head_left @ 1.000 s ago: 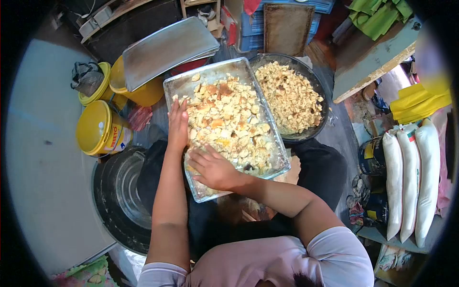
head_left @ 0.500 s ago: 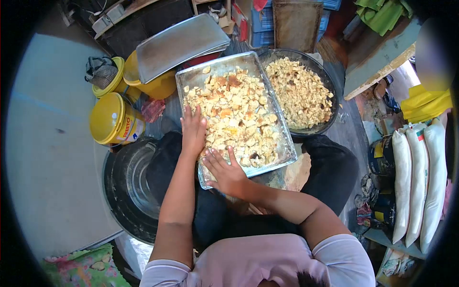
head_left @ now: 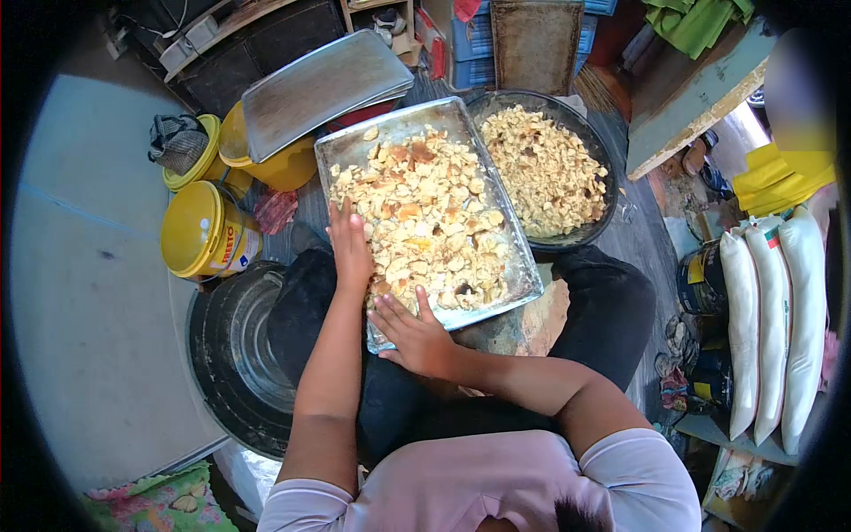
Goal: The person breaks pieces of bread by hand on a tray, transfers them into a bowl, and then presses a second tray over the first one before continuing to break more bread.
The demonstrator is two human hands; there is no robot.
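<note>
A metal baking tray [head_left: 347, 146] lies tilted across my lap, strewn with pale, brown-crusted broken pieces that look like bread [head_left: 434, 213]. My left hand [head_left: 351, 253] rests along the tray's left side, fingers stretched out over the edge of the pieces. Near the closest corner, my right hand [head_left: 413, 335] lies flat with its thumb raised, its fingertips touching the pieces there. Neither hand grips anything. Beyond the tray's right side stands a round black basin [head_left: 606, 168] filled with smaller crumbled pieces [head_left: 545, 173].
To the left are a yellow lidded bucket [head_left: 191, 230], a black tub [head_left: 217, 341] and stacked metal trays [head_left: 328, 89] over another yellow bucket [head_left: 292, 164]. Filled white bags [head_left: 769, 328] stand at the right. A browned tray [head_left: 536, 49] leans at the back beside blue crates [head_left: 472, 44].
The view has shifted slightly, moving the surroundings left. Both hands have shifted a little toward me along the tray's left side; their fingers remain outstretched.
</note>
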